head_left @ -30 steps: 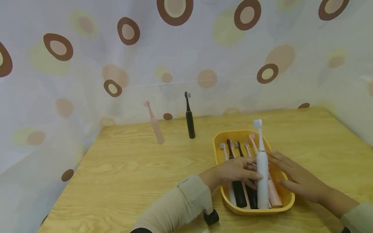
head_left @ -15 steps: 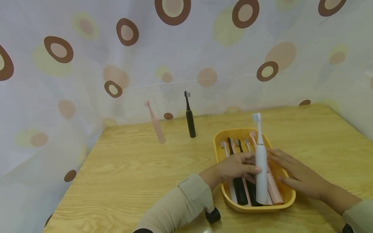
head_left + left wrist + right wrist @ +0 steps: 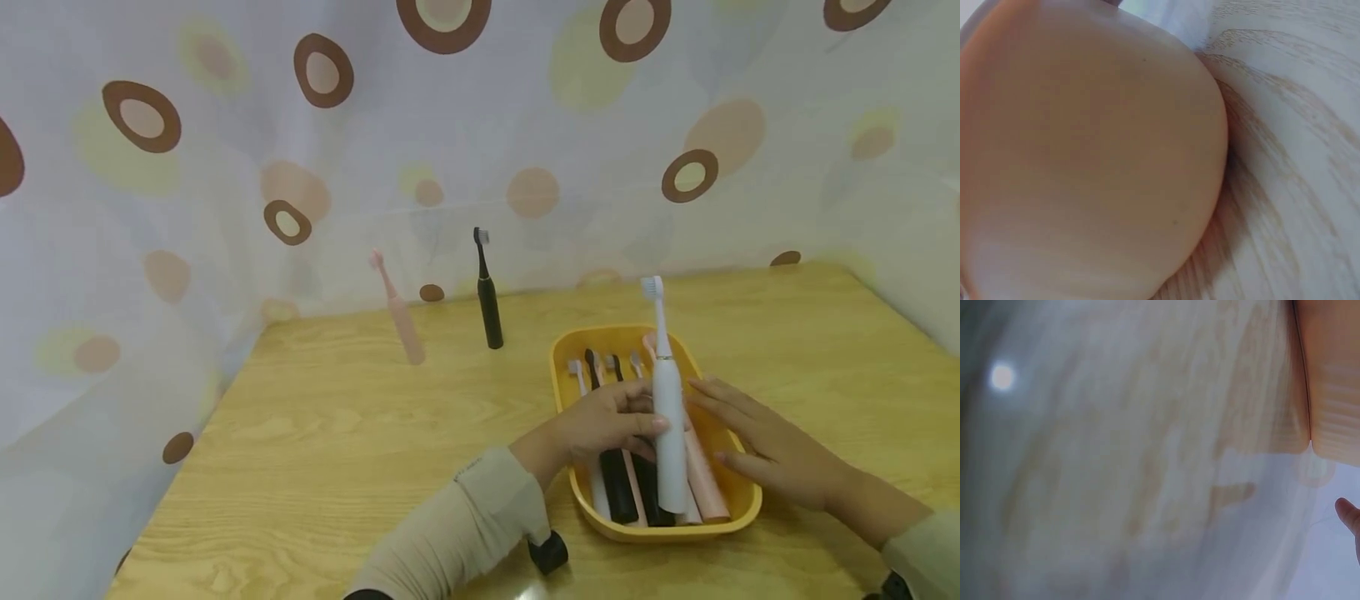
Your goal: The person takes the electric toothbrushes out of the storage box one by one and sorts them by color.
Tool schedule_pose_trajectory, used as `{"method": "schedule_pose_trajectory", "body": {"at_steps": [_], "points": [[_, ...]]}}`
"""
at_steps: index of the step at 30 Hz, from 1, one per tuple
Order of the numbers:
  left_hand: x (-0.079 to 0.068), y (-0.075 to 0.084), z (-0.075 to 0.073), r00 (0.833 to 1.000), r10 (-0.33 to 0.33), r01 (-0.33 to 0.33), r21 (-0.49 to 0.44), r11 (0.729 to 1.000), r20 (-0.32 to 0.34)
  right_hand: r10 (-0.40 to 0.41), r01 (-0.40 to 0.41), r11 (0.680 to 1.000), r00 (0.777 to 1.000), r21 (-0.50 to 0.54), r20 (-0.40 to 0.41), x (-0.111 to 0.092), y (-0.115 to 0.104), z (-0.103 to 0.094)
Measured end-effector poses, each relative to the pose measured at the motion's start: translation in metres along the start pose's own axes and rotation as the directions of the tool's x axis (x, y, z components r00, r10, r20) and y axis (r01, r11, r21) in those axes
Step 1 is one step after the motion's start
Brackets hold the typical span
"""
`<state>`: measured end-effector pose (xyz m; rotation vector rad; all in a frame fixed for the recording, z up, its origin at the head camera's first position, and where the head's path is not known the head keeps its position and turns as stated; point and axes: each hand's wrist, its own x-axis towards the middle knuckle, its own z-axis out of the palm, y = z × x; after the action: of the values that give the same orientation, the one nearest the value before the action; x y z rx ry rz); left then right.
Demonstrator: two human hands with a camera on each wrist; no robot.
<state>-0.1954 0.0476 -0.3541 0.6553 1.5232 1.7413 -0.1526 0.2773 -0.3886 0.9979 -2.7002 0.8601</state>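
My left hand (image 3: 600,425) pinches a white electric toothbrush (image 3: 671,442) by its handle, thumb in front. The toothbrush is held nearly upright, bristle head up, over the yellow basket (image 3: 667,536). Inside the basket lie several more electric toothbrushes, among them a black one (image 3: 618,490) and a pink one (image 3: 707,485). My right hand (image 3: 787,454) rests at the basket's right rim with its fingers extended. Skin (image 3: 1091,150) fills most of the left wrist view, hiding the toothbrush there. In the right wrist view only a fingertip (image 3: 1349,515) shows at the right edge.
Toward the back of the wooden table (image 3: 337,467), a pink electric toothbrush (image 3: 406,329) and a black one (image 3: 489,312) stand upright, apart from each other. Behind them hangs a patterned curtain (image 3: 450,125). A small black device (image 3: 547,552) sits under the left sleeve, near the basket.
The left hand has raised the white toothbrush slightly and shifted it a little left, its head now leaning left. The right hand stays at the rim.
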Motion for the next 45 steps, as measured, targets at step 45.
{"method": "schedule_pose_trajectory", "body": {"at_steps": [45], "points": [[-0.082,0.046,-0.076,0.931,0.211,-0.196,0.078,0.977,-0.297,-0.006,0.006,1.000,1.000,-0.014,0.010,-0.001,0.001,-0.002]]}}
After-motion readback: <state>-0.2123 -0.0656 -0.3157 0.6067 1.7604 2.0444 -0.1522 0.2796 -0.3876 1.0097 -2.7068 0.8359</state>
